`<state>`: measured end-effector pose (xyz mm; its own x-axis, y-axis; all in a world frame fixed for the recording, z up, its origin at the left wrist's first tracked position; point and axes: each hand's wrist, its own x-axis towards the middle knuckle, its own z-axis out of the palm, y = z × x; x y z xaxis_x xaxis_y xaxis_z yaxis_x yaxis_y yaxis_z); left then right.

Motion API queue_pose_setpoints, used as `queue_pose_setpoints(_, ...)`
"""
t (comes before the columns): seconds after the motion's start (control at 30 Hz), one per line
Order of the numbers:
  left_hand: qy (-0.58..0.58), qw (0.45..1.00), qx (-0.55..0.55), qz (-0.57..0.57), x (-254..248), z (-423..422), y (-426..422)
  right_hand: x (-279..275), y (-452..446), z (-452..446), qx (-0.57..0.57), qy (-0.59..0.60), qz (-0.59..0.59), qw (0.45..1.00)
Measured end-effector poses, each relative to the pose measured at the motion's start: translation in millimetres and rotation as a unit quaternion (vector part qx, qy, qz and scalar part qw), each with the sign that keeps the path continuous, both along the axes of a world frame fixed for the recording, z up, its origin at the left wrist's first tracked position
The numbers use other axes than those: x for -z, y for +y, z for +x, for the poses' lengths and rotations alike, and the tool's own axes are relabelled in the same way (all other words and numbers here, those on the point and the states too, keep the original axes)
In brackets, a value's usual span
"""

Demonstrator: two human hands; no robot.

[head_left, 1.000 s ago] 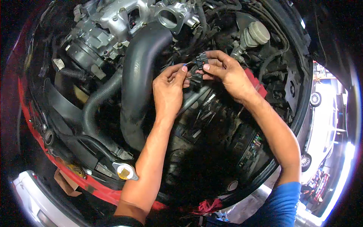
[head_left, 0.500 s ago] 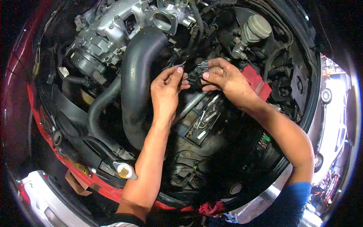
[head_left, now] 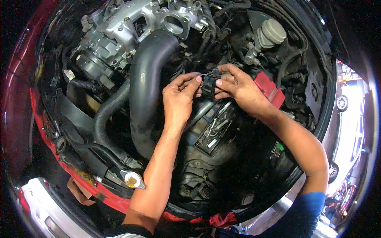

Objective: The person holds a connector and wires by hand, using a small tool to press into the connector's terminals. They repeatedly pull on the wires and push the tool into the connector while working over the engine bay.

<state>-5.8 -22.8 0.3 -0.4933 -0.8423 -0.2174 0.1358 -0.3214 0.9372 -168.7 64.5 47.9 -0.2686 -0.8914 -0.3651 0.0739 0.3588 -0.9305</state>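
Over the engine bay my left hand [head_left: 181, 92] pinches a thin pin-like piece [head_left: 203, 74] with a blue part between thumb and index finger. Its tip points right, at or close to a black connector [head_left: 214, 73]; whether they touch is hard to tell. My right hand [head_left: 237, 86] holds that connector with thumb and fingers. Dark wiring hangs between the two hands. A thick black intake hose [head_left: 145, 83] runs just left of my left hand.
A silver throttle body [head_left: 174, 23] is at the top. A black tray with small tools [head_left: 212, 133] lies below the hands. Around them are a red cover [head_left: 270, 90], a fluid reservoir [head_left: 272, 33] and a radiator cap [head_left: 132, 180].
In the last half second my left hand has moved right, bringing the thin piece up to the connector. My right hand has moved only slightly and still holds the connector.
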Motion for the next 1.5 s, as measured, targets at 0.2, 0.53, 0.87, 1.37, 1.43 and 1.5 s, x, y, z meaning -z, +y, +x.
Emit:
queue_pose_setpoints(0.2, -0.033, 0.999, -0.001, -0.036, -7.7, 1.7, 3.0, 8.7, 0.5, -5.8, -0.009, -0.038, 0.006, 0.999)
queue_pose_setpoints(0.53, -0.022, 0.999, -0.010, -0.040, -10.0, 2.5, 3.0, 0.3, -1.1, 0.2, 0.038, -0.072, 0.068, 0.994)
queue_pose_setpoints(0.87, -0.042, 0.997, -0.013, -0.058, -10.6, 2.3, 3.3, 3.0, -0.1, -3.2, 0.005, -0.049, 0.021, 0.999)
queue_pose_setpoints(1.37, -0.071, 0.996, -0.003, -0.062, -12.2, 4.0, 2.3, 3.0, -2.1, 3.6, -0.020, 0.058, -0.021, 0.998)
queue_pose_setpoints(1.43, -0.072, 0.995, -0.008, -0.070, -12.7, 3.7, 2.5, 3.1, -3.1, 4.1, -0.024, 0.069, -0.022, 0.997)
queue_pose_setpoints(1.5, -0.068, 0.996, -0.006, -0.060, -10.3, 3.1, 2.4, 3.2, -3.3, 5.6, -0.030, 0.077, -0.019, 0.996)
